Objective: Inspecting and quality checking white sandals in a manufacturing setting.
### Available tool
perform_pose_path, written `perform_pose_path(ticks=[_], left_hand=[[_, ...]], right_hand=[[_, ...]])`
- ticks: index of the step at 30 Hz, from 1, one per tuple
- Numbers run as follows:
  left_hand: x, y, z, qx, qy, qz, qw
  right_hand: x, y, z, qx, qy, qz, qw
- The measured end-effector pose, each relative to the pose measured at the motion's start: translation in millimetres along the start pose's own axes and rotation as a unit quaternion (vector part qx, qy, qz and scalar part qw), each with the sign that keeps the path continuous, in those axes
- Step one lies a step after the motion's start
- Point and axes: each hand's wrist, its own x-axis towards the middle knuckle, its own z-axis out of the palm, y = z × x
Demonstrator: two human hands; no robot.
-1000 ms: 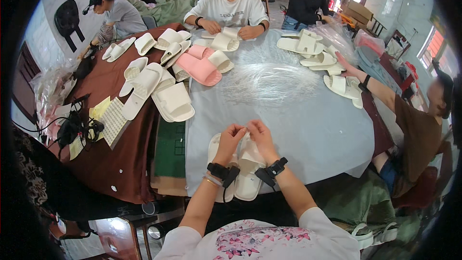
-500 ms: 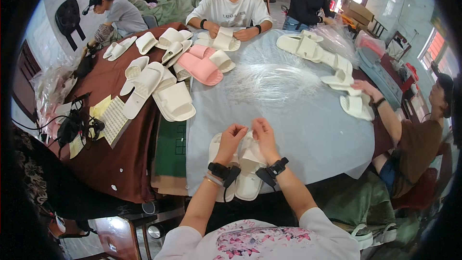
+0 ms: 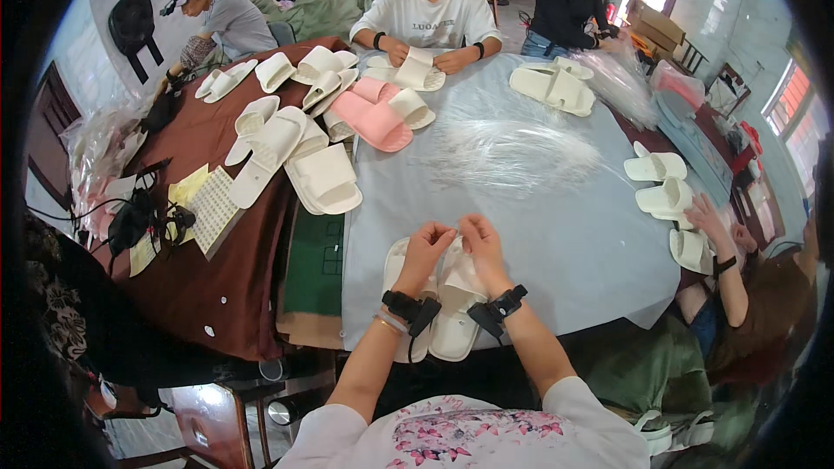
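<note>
My left hand (image 3: 424, 254) and my right hand (image 3: 485, 250) hang close together over the near edge of the table. Both are closed, with thumbs and fingertips pinched and almost meeting. Whatever they pinch is too small to make out. Beneath them lies a pair of cream slippers, the left slipper (image 3: 396, 262) partly covered by my left hand and wrist. The right slipper (image 3: 454, 330) rests beside it, its heel toward me. Black devices are strapped on both my wrists. Beyond my hands lies a bundle of thin clear plastic strands (image 3: 521, 155).
Cream slippers (image 3: 323, 181) and a pink slipper (image 3: 372, 120) cover the brown cloth at left. A person (image 3: 426, 13) across the table handles a slipper. At right, another person's hand (image 3: 711, 221) is near several cream slippers (image 3: 667, 200). A printed sheet (image 3: 215, 208) lies left.
The person at right has drawn several slippers toward the table's right edge. My hands stay pinched over the slippers, barely moved. The whole view has shifted slightly.
</note>
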Motion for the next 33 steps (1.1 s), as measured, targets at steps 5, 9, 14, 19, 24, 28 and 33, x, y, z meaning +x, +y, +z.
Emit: perform_pose_path(ticks=[5,9,14,19,24,28,33], left_hand=[[0,0,-1,0.003,0.001,-0.008,1.0],[-2,3,1,0.036,0.01,-0.001,0.999],[-4,8,4,0.028,0.007,-0.005,1.0],[-4,8,4,0.007,0.013,-0.018,1.0],[-4,7,1,0.004,0.002,-0.009,1.0],[-2,4,0,0.033,0.007,-0.011,0.999],[-2,1,1,-0.017,0.001,0.004,1.0]], right_hand=[[1,3,-4,-0.003,0.026,0.015,1.0],[2,10,-5,-0.019,0.015,0.019,1.0],[2,9,-6,0.001,0.009,0.003,1.0],[1,8,-5,-0.003,-0.02,0.019,1.0],[2,10,-5,-0.072,-0.024,0.011,0.997],[2,9,-3,-0.019,0.02,-0.009,1.0],[1,5,-2,-0.034,-0.031,-0.003,0.999]])
